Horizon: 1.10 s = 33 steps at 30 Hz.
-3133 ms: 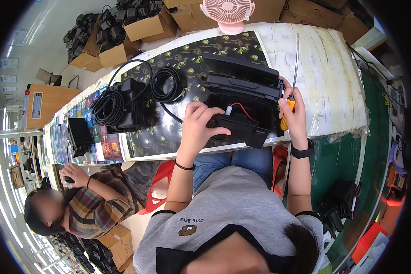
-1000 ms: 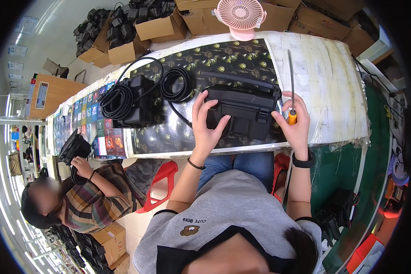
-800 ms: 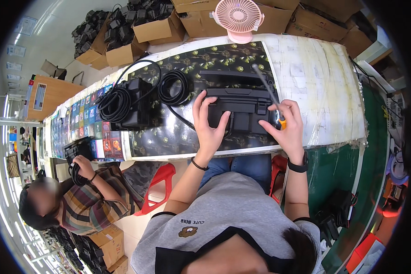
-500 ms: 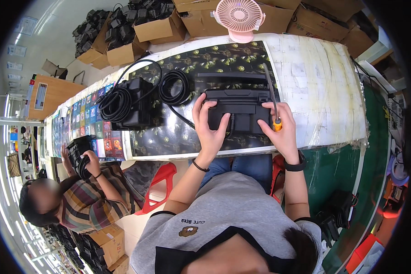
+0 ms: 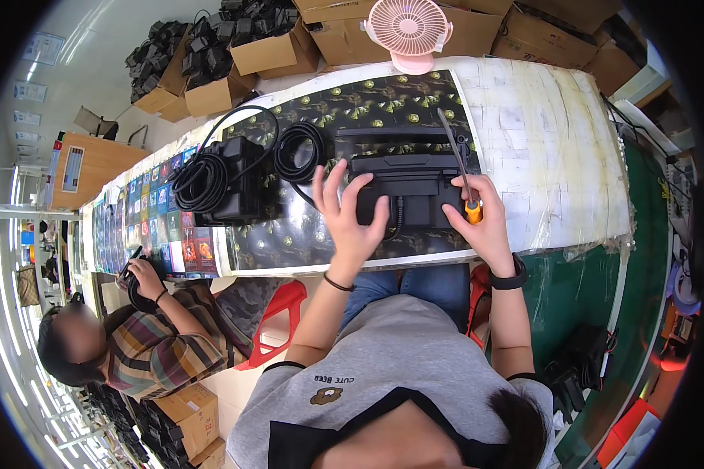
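Note:
A black plastic box-shaped device [image 5: 418, 187] lies on the dark patterned mat in front of me, with a short ribbed cable [image 5: 400, 211] along its near side. My left hand [image 5: 353, 223] is at its left end, fingers spread and holding nothing; the thumb is close to the casing, and I cannot tell if it touches. In my right hand [image 5: 483, 223] is a screwdriver [image 5: 472, 209] with a yellow-orange handle, its long shaft slanting away over the device's right end. That hand's thumb and fingertips also rest at the device's right edge. Just beyond lies a long black strip [image 5: 395, 135].
Left of the device sit a coiled black cable [image 5: 299, 152] and another black unit [image 5: 238, 180] with cable loops. A pink fan [image 5: 409, 35] stands at the far edge, cardboard boxes [image 5: 270, 51] behind it. At the left, a co-worker [image 5: 164, 340] handles a black item.
My left fingers have come away from the device's left end and spread. The screwdriver shaft has tipped leftward. The co-worker's black item has turned.

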Each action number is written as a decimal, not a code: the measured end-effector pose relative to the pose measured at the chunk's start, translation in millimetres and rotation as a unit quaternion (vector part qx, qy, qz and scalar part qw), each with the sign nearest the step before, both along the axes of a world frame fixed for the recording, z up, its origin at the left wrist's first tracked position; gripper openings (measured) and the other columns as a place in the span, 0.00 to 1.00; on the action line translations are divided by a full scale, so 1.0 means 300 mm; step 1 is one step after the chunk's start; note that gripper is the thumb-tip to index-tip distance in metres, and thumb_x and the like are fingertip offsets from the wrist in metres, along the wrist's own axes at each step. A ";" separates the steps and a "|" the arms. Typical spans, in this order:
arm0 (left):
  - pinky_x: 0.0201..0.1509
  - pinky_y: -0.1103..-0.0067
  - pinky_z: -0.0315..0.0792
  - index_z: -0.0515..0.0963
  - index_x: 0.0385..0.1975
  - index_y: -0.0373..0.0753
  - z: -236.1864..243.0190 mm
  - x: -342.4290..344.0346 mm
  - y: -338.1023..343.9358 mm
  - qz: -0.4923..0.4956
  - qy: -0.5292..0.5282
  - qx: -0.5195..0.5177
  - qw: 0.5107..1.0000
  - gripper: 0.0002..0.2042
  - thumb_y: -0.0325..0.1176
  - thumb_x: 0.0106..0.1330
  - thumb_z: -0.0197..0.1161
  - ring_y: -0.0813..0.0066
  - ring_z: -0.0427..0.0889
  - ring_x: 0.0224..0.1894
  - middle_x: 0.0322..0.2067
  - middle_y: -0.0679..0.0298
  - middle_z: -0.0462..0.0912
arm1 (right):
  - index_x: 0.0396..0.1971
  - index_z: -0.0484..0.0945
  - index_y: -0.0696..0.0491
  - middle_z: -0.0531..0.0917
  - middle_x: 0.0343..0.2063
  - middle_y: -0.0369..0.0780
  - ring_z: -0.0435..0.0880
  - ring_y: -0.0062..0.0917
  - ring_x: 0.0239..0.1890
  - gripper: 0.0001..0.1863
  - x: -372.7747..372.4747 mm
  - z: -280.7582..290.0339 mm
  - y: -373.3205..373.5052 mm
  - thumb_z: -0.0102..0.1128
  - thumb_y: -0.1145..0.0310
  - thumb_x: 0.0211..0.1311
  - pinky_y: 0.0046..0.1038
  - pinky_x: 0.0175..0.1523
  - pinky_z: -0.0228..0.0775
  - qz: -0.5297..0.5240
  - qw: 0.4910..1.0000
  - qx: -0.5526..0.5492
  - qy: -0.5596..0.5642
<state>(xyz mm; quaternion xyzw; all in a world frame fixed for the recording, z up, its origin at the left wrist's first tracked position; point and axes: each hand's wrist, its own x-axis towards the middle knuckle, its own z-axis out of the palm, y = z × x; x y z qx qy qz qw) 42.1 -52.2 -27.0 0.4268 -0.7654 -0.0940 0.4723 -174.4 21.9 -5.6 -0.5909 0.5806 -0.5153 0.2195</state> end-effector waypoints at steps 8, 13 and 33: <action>0.67 0.58 0.58 0.82 0.28 0.44 0.183 0.029 -0.255 -0.150 -0.152 -0.061 0.975 0.05 0.33 0.62 0.60 0.60 0.75 0.55 0.36 0.69 0.84 | 0.48 0.76 0.54 0.72 0.33 0.36 0.73 0.23 0.35 0.21 -0.002 -0.003 -0.005 0.69 0.78 0.52 0.23 0.44 0.67 0.016 1.000 0.005 -0.020; 0.65 0.60 0.60 0.80 0.32 0.45 0.195 -0.099 -0.304 -0.258 -0.153 0.033 0.953 0.07 0.36 0.67 0.56 0.61 0.77 0.50 0.37 0.64 0.81 | 0.48 0.76 0.53 0.71 0.33 0.36 0.72 0.23 0.35 0.22 -0.004 -0.017 -0.009 0.69 0.78 0.52 0.23 0.44 0.66 0.016 1.000 0.007 -0.025; 0.70 0.60 0.58 0.74 0.58 0.56 0.137 -0.080 -0.171 -0.277 -0.262 -0.103 0.919 0.24 0.35 0.59 0.64 0.66 0.69 0.63 0.56 0.70 0.75 | 0.49 0.71 0.54 0.78 0.40 0.35 0.71 0.15 0.37 0.17 -0.009 -0.219 -0.035 0.60 0.78 0.59 0.16 0.43 0.63 -0.014 0.936 -0.018 -0.352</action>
